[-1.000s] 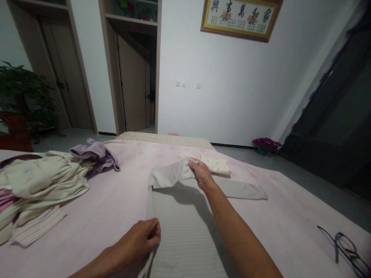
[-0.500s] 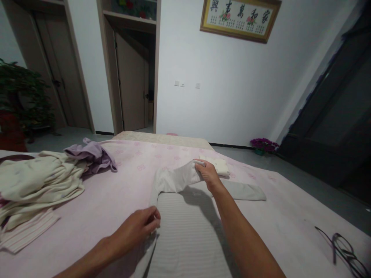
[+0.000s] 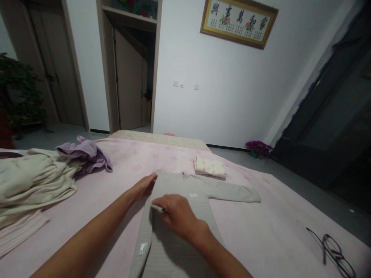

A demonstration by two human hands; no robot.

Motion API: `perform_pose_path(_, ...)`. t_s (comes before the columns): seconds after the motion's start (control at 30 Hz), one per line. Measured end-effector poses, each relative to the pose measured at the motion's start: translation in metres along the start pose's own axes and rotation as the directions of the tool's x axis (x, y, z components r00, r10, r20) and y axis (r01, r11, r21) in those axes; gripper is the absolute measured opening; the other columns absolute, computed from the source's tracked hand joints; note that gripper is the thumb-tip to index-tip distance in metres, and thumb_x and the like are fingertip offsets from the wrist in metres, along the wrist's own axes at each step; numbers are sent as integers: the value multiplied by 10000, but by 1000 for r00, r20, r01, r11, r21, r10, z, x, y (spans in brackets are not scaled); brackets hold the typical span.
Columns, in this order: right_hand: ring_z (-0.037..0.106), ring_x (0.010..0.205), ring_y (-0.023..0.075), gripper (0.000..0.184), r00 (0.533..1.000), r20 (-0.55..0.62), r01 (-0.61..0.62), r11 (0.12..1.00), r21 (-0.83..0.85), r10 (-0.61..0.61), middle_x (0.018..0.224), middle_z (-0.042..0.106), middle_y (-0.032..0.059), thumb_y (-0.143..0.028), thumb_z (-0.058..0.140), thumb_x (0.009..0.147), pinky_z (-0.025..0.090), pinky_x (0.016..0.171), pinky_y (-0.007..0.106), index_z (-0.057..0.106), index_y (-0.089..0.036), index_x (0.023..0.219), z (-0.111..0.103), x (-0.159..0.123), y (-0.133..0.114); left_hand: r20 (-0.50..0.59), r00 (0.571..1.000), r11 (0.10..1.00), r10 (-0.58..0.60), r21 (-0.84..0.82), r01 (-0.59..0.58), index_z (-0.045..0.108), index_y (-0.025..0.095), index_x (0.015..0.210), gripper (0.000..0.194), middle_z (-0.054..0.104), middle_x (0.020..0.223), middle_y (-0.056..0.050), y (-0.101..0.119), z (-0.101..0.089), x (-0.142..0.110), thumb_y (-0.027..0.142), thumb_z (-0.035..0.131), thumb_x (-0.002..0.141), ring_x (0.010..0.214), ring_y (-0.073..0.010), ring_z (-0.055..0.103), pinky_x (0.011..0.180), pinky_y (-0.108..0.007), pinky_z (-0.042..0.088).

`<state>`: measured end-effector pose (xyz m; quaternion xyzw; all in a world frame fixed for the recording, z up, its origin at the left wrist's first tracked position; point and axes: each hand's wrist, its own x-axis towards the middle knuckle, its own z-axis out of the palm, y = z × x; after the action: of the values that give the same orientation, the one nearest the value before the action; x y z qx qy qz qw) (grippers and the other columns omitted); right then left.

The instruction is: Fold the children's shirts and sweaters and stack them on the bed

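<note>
White wall (image 3: 226, 92) and brown doors (image 3: 130, 81) stand behind a pink flowered sheet (image 3: 255, 231). At far left lies a heap of cream clothes (image 3: 34, 177), with a purple garment (image 3: 87, 154) against it. Next comes the left hand (image 3: 146, 186), fingers bent at the shoulder corner of a grey shirt (image 3: 199, 204); whether they pinch the cloth, I cannot tell. The shirt lies spread on the sheet, one sleeve (image 3: 142, 235) running down its left side. Over the shirt, the right hand (image 3: 176, 212) grips a bit of cloth near that side, below the shoulder. The step in hand looks like arranging this sleeve side; the next move seems to call for a sure hold at both spots, without bunching. Farther right, the other sleeve (image 3: 234, 191) stretches out, a folded cloth (image 3: 210, 166) lies just beyond, and glasses (image 3: 336, 253) rest well apart.
</note>
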<state>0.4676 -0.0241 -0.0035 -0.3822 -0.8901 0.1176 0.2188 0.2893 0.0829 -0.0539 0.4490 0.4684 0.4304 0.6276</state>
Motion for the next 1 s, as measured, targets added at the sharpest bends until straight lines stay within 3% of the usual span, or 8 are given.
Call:
perform_pose_path(0.13, 633, 875, 203, 196, 974, 210, 114, 982, -153, -80, 940, 724, 43, -146, 613, 826, 440, 792, 293, 703, -231, 978, 41, -20, -16, -53, 998, 992, 46, 119, -39, 677, 106, 928, 461, 718, 729, -90, 0, 1, 12, 482, 764, 677, 745, -257, 674, 650, -330, 502)
perform_pose_path(0.43, 656, 1041, 189, 446, 986, 81, -152, 981, 119, 143, 1136, 738, 21, -58, 540, 810, 445, 913, 270, 715, -264, 1165, 33, -27, 1, -200, 932, 868, 303, 460, -184, 641, 185, 951, 209, 688, 975, -77, -5, -11, -27, 270, 589, 768, 1028, -258, 594, 899, -346, 441)
perform_pose_path(0.5, 664, 1046, 182, 436, 982, 30, -189, 958, 216, 187, 1131, 745, 3, -52, 529, 820, 447, 918, 261, 732, -272, 1136, 29, -26, 7, -143, 917, 762, 373, 611, -215, 641, 202, 907, 154, 663, 986, -64, -11, -19, -53, 258, 565, 785, 1016, -248, 579, 918, -353, 425)
perform_pose_path(0.57, 672, 1023, 187, 395, 976, -17, -203, 941, 270, 216, 1097, 753, -3, -67, 540, 830, 453, 903, 261, 749, -272, 1095, 26, -25, 11, -5, 912, 526, 411, 818, -232, 640, 214, 892, 150, 655, 943, -55, -18, -25, -85, 242, 506, 830, 938, -233, 587, 874, -352, 434)
perform_pose_path(0.67, 677, 994, 191, 360, 971, -64, -201, 935, 293, 229, 1065, 758, 0, -84, 547, 839, 460, 888, 272, 756, -273, 1064, 21, -24, 13, 174, 936, 282, 307, 922, -264, 683, 225, 917, 236, 701, 986, -79, -34, -29, -134, 258, 449, 904, 961, -247, 620, 908, -388, 459)
perform_pose_path(0.77, 673, 1002, 185, 384, 977, -73, -174, 946, 275, 201, 1073, 754, 11, -64, 537, 833, 459, 904, 272, 746, -266, 1084, 17, -23, 9, 295, 917, 233, 269, 904, -359, 702, 303, 1203, 338, 642, 1368, -74, -56, -29, -171, 373, 510, 934, 1306, -323, 523, 1162, -513, 318)
perform_pose_path(0.83, 667, 1011, 179, 402, 985, -52, -149, 963, 226, 165, 1076, 747, 23, -50, 544, 822, 454, 909, 264, 732, -250, 1116, 16, -23, 3, 405, 885, 249, 232, 854, -456, 564, 401, 1406, 497, 482, 1544, -12, -73, -29, -184, 399, 576, 910, 1438, -343, 397, 1228, -559, 214)
perform_pose_path(1.0, 644, 978, 189, 373, 995, 85, -52, 998, 27, 50, 1035, 719, 39, -83, 568, 827, 452, 869, 276, 709, -248, 1131, 22, -29, -14, 523, 840, 290, 148, 789, -542, 278, 467, 1548, 826, 264, 1641, 29, -106, -25, -188, 327, 658, 828, 1501, -362, 275, 1233, -610, 194)
